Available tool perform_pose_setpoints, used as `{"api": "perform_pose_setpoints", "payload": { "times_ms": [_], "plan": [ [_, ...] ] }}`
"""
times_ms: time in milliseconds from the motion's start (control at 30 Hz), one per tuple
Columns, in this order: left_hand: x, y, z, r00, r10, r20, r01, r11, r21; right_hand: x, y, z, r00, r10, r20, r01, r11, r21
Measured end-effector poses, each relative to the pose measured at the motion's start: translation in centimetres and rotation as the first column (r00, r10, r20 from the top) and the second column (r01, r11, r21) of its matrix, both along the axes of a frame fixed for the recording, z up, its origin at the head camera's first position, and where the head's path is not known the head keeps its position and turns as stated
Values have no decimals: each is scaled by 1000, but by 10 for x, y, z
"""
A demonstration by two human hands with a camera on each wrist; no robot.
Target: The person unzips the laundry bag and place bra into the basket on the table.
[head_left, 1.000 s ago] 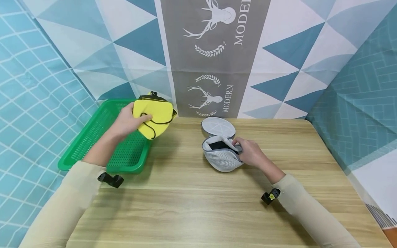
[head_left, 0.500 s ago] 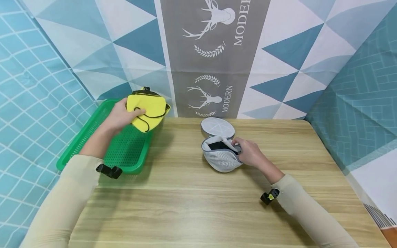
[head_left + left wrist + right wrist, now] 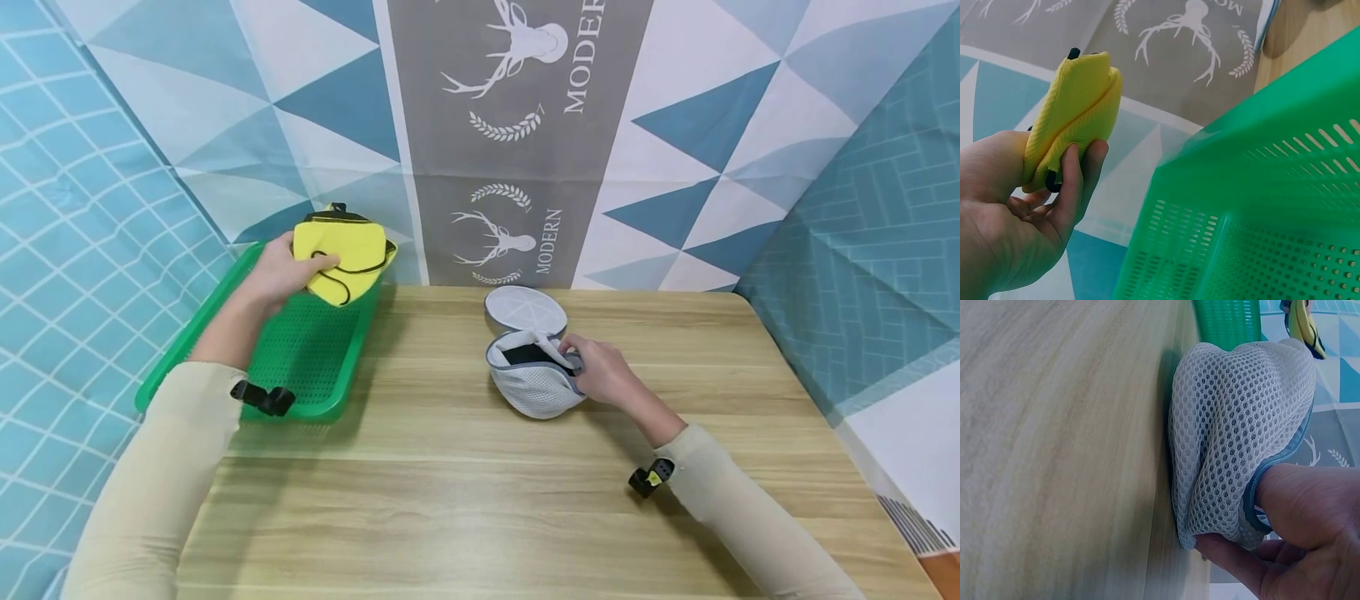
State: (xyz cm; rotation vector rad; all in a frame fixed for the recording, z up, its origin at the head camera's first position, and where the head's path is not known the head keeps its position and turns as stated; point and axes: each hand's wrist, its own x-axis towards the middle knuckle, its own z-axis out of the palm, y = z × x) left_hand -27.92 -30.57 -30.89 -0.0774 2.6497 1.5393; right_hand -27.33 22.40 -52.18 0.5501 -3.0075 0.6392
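My left hand (image 3: 277, 271) holds a folded yellow fabric item with black cords and dark trim (image 3: 341, 242) over the far part of the green basket (image 3: 337, 407). The left wrist view shows the item (image 3: 1072, 119) folded in layers, thumb on one side and fingers curled round the other, beside the basket wall. My right hand (image 3: 603, 371) grips the rim of a grey-white mesh wash bag (image 3: 536, 396) on the table. The bag's mouth gapes, showing something black inside (image 3: 525, 353); its round lid (image 3: 525, 310) lies folded back behind. In the right wrist view the thumb goes inside the mesh bag's (image 3: 1235, 425) edging.
The slotted green basket stands at the left of the wooden table (image 3: 465, 500). A patterned cloth backdrop (image 3: 498, 158) rises behind the table, with blue tiled sheets (image 3: 75, 250) at the sides. Both wrists carry small black cameras (image 3: 262, 398).
My left hand has carried the yellow item leftward and slightly up, further over the basket. The right hand keeps its grip on the mesh bag, which stays in place.
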Motion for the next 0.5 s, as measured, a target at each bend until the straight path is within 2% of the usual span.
{"api": "perform_pose_setpoints", "payload": {
  "times_ms": [233, 500],
  "plan": [
    [-3, -6, -3, 1000, 14, 2, -14, 1000, -16, 0, 0, -2, 1000, -2, 2, 2, 1000, 0],
    [-9, -10, -8, 1000, 11, 15, -11, 1000, 17, -5, 2, -8, 1000, 1, 3, -1, 1000, -11]
  ]
}}
